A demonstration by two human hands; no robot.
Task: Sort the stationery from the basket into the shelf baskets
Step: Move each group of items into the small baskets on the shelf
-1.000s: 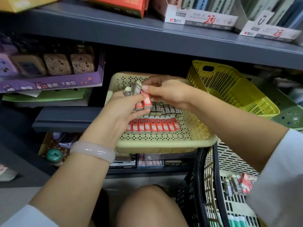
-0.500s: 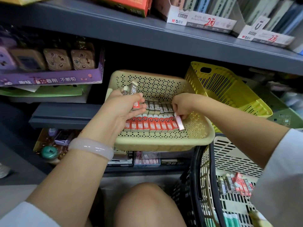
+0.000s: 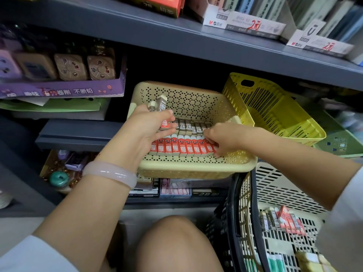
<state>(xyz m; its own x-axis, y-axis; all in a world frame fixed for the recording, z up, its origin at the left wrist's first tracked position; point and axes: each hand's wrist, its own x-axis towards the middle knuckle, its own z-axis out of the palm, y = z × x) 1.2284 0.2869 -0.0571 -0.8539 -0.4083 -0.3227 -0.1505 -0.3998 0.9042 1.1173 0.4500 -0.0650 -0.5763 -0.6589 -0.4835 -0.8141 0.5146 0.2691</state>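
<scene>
The left hand [image 3: 149, 126] gripped several erasers [image 3: 160, 107] above the left part of the beige shelf basket [image 3: 196, 169]. The right hand [image 3: 222, 140] pinched the end eraser of the red row [image 3: 182, 147] inside that basket. Judged light, stiff, smooth-sleeved; best taken by the long sides. More lay in the white basket [image 3: 275, 183] below its right corner.

Stationery shop (price-tagged display boxes [image 3: 243, 23])

left hand [image 3: 149, 128] raised, fingers curled in grip; right hand [image 3: 222, 139] lower, fingertips pinched downward, forearms extended.
</scene>
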